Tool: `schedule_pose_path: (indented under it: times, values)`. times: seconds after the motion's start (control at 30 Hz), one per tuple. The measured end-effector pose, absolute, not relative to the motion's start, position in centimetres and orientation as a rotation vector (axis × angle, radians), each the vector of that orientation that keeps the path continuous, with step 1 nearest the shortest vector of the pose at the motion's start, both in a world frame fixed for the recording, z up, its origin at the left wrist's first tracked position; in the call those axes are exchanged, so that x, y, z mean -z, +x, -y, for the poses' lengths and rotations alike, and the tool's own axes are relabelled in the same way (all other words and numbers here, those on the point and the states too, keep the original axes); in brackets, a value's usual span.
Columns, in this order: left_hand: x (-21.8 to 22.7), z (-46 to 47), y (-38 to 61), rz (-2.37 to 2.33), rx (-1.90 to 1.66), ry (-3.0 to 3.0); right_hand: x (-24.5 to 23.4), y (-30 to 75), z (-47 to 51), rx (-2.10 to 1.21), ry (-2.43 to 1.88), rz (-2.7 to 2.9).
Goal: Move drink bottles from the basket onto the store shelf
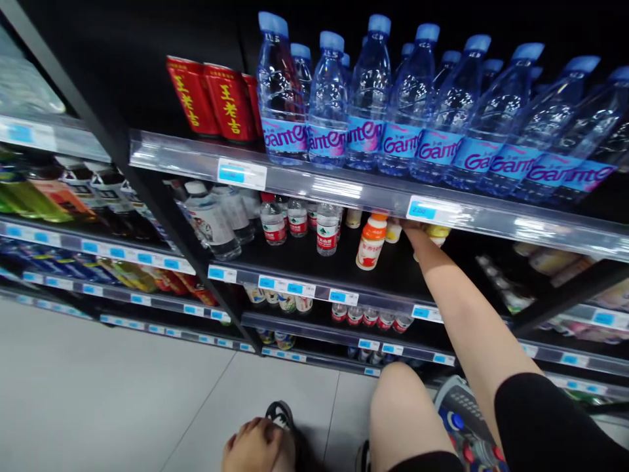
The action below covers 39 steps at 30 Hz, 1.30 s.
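Shop aisle, black shelves (314,188), grey floor (122,393), R hand (411,227) at yellow bottle (438,233), grip can't tell

Your right arm reaches far and straight, the right hand (413,227) mostly hidden; your left hand (253,447) rests near, fingers curled.

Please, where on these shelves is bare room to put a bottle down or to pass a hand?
Bare: the top shelf left of the red cans; the middle shelf board in front of the red-label water bottles, and between them and the orange-capped bottle. Crowded: the Ganten water bottles, and around the right hand.
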<state>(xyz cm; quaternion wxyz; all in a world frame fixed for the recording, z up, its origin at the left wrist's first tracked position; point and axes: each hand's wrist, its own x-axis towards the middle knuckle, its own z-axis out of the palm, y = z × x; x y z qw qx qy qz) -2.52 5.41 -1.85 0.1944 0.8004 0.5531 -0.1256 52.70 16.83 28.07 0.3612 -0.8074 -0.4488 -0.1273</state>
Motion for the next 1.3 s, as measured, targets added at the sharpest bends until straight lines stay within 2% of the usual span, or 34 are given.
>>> schedule_pose_path:
  times: [0.17,0.37,0.53,0.73,0.97,1.23,1.3]
  values:
    - [2.3,-4.9,-1.7,-1.565,0.344,2.242,-29.0,51.7,-14.1,0.320,-2.087,1.128]
    - [2.9,-4.0,-1.2,-1.542,0.308,2.233,-27.2,50.5,-4.1,0.438,-1.986,1.256]
    - [2.7,-3.9,-0.9,-1.531,0.324,2.239,-27.3,51.9,1.5,0.339,-1.890,1.260]
    - [2.2,-4.1,-0.3,-1.490,0.347,2.227,-28.2,56.2,2.6,0.256,-1.996,1.100]
    - [2.4,-4.2,-0.3,-1.488,0.304,2.217,-26.6,59.8,2.4,0.042,-1.736,1.184]
    - [3.4,-4.6,-1.0,-1.507,0.348,2.219,-26.5,58.9,1.2,-0.015,-1.574,1.152]
    - [3.5,-4.5,-1.1,-1.503,0.350,2.235,-26.7,57.5,1.4,0.145,-1.558,1.094]
